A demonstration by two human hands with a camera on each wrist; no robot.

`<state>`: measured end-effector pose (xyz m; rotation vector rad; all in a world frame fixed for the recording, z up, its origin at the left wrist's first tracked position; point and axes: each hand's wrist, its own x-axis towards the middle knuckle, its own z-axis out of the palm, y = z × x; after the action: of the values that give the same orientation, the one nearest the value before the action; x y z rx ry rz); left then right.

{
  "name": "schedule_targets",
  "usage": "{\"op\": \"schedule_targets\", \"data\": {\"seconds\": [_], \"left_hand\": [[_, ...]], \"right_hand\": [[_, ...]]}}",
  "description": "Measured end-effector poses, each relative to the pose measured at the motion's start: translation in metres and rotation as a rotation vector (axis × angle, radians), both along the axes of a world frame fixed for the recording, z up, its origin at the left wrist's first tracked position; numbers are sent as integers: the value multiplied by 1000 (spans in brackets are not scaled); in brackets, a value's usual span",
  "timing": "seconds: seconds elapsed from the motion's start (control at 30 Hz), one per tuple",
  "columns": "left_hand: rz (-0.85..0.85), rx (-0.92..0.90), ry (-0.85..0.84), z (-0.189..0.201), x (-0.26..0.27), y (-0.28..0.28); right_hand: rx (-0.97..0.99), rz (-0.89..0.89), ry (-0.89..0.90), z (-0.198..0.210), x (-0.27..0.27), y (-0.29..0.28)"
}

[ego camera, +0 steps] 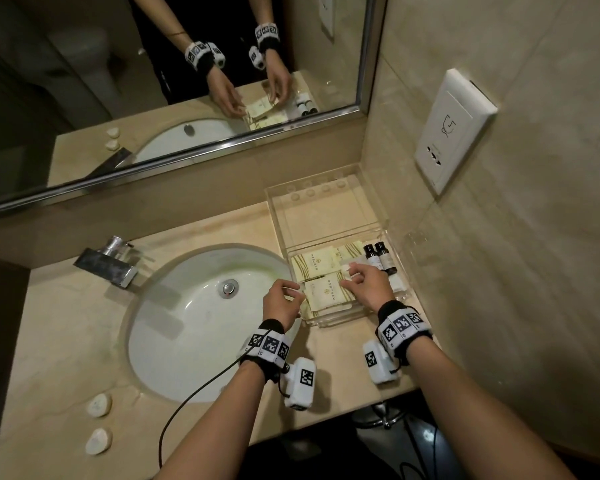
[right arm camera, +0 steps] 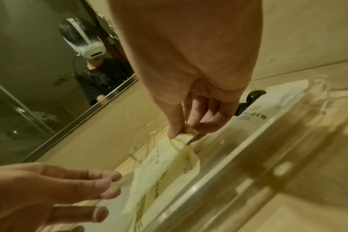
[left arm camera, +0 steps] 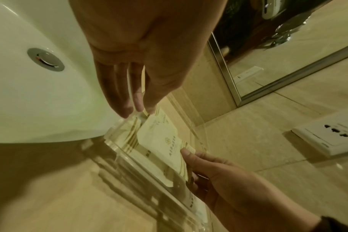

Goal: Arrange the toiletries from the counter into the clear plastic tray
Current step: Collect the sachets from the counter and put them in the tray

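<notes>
One head view from above, two wrist views up close.
The head camera looks forward and down over the counter (ego camera: 66, 306), wide enough for the sink (ego camera: 187, 341), the mirror (ego camera: 84, 98) and both forearms. The left wrist camera looks along the left hand (left arm camera: 139, 55) toward the side wall (left arm camera: 258, 133); the right wrist camera looks along the right hand (right arm camera: 189, 62) toward the mirror, both very near the fingers. All three share the clear tray (ego camera: 326, 220) and the top packet (ego camera: 328, 292).

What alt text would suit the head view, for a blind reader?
A left hand and right hand pinch opposite ends of a cream packet in a clear tray beside a white sink. Two bottles sit at the tray's right.
</notes>
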<state>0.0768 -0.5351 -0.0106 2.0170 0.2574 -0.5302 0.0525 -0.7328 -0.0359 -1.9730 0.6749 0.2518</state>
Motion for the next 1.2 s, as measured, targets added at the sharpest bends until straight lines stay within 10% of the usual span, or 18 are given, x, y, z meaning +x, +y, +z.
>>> {"op": "schedule_targets", "data": {"seconds": [0.33, 0.63, 1.2], "left_hand": [[123, -388, 130, 15, 7, -20], [-239, 3, -46, 18, 18, -22], [-504, 377, -210, -3, -4, -12]], "right_hand": [[493, -49, 12, 26, 3, 5], [172, 182, -116, 43, 6, 2], [-260, 58, 51, 18, -12, 20]]}}
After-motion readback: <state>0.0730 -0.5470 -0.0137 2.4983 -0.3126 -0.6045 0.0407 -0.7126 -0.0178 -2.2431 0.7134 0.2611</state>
